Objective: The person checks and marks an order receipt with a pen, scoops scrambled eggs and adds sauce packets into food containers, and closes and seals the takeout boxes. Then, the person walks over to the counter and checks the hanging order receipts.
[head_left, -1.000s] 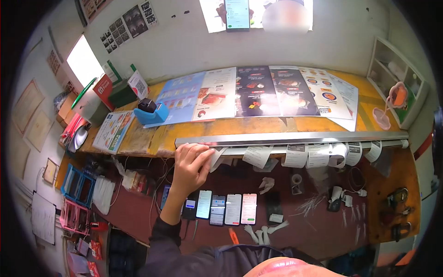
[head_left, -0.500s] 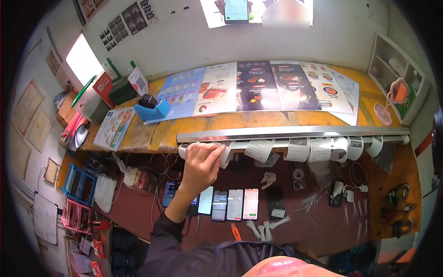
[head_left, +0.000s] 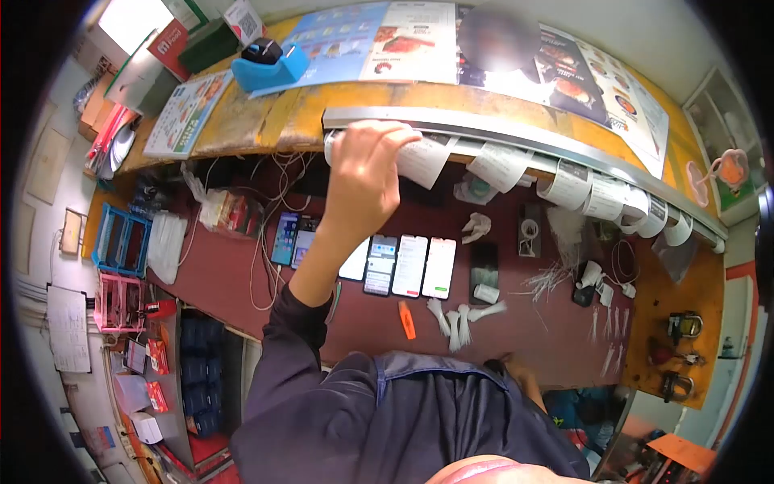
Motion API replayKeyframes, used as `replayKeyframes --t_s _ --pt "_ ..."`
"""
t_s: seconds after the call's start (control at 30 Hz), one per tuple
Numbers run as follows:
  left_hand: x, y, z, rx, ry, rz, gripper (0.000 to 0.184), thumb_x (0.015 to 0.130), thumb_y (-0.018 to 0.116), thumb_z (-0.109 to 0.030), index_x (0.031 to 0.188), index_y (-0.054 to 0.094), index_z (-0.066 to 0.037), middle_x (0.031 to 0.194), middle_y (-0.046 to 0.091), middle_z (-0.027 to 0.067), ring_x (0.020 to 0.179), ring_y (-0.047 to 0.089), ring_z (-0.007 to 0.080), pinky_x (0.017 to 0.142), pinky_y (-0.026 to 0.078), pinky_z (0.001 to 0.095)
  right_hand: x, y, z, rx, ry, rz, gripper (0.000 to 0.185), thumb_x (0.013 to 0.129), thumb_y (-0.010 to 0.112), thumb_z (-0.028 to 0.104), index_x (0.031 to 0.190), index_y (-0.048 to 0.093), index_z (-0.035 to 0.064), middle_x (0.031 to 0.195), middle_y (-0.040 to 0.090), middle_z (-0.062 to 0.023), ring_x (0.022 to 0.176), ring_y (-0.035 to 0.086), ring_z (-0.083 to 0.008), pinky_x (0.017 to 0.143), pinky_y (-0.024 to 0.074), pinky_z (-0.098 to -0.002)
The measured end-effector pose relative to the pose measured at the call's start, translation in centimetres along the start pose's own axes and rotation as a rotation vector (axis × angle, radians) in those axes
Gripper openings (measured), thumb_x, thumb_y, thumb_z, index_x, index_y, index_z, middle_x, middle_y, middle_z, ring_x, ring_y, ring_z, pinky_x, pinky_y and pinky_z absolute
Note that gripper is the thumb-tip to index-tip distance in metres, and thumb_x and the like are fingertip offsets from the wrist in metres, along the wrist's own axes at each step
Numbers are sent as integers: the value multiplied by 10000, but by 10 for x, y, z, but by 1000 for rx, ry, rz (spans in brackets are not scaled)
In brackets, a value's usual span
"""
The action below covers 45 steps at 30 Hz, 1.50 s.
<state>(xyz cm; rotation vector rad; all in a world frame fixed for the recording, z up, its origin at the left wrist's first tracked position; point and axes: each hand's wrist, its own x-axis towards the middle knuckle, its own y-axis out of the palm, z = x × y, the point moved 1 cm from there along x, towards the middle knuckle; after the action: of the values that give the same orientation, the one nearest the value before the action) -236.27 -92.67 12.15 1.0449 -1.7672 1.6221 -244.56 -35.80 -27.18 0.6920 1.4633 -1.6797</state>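
Note:
My left hand (head_left: 367, 169) is raised to the metal ticket rail (head_left: 484, 139) along the shelf's front edge. Its fingers are closed at the top edge of a white printed paper slip (head_left: 425, 161), which hangs down from the rail. Several other curled slips, such as one printed receipt (head_left: 501, 165), hang further right. Low at the table's front edge, my right hand (head_left: 526, 379) shows only in part beside my dark shirt. Its fingers are mostly hidden, and a small dark thing lies by them.
On the maroon table (head_left: 371, 327) lie several phones, including a lit phone (head_left: 409, 266), an orange cutter-like tool (head_left: 406, 319) and white zip-tie bundles (head_left: 459, 323). Menu sheets (head_left: 334, 44) and a blue tape dispenser (head_left: 270, 68) occupy the yellow shelf above. Cables hang at the left.
The view has tilted downward, so the shelf and rail sit higher in it. My left hand remains at the rail by the slip. My right hand has come into view at the table edge.

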Motion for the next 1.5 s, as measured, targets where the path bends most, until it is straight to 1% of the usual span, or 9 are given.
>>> replayKeyframes --t_s 0.47,0.8,0.97,1.0,1.07,1.13,1.27,1.4,1.5 --pt "-9 -32 46 70 -42 60 292 710 498 84 914 650 -60 886 616 98 890 561 297 782 443 382 10 -8 45 -72 -59 -7 294 807 631 308 843 653 17 724 620 -177 669 625 -181 607 490 -347" --pt "-16 -20 38 162 -95 117 300 724 542 27 972 647 -106 955 619 59 977 546 244 891 352 382 20 -20 90 -102 -143 -22 310 812 629 316 845 657 9 714 618 -183 659 625 -173 599 489 -344" --pt "0 -17 10 156 -87 33 369 710 546 45 1016 655 -127 943 604 49 936 532 247 856 366 377 -3 -53 162 -393 -349 -132 319 815 628 321 847 658 5 710 617 -186 653 625 -169 595 489 -343" --pt "6 -16 -1 126 -84 8 385 706 541 54 1024 656 -129 941 600 46 926 528 250 844 372 374 -22 -74 202 -315 -453 -232 320 816 628 322 847 659 4 709 616 -186 652 625 -168 594 489 -342" --pt "19 -3 -14 14 78 -9 421 679 565 73 1025 669 -142 915 593 44 857 521 248 744 408 351 -84 -130 308 662 -817 -316 285 836 659 265 964 634 13 680 594 -27 630 545 -124 567 419 -283" --pt "25 12 -29 -174 115 -115 330 726 565 69 986 668 -108 874 591 53 754 518 203 677 407 298 -123 -169 389 899 -1015 -508 296 840 680 228 1024 617 5 604 457 52 556 374 -32 486 293 -211" --pt "-37 31 -55 -803 -453 -329 144 828 494 41 928 584 -12 837 570 48 700 464 71 623 367 191 -159 -204 470 978 -1060 -738 263 840 681 217 959 645 -15 583 482 48 547 384 -22 480 303 -209" --pt "-99 74 -65 -1541 -1108 60 374 874 512 -239 1179 475 -28 1083 555 80 971 533 149 821 423 300 -141 -194 472 1258 -1204 -561 192 883 627 155 894 651 -36 762 660 -29 628 502 -27 546 406 -205" --pt "-88 93 -47 -1646 -1183 -31 499 905 416 -373 1240 452 -5 1152 553 98 1051 524 194 943 392 381 -152 -184 450 1255 -1199 -400 184 880 621 120 943 660 -48 810 670 -32 712 559 -45 633 455 -214"
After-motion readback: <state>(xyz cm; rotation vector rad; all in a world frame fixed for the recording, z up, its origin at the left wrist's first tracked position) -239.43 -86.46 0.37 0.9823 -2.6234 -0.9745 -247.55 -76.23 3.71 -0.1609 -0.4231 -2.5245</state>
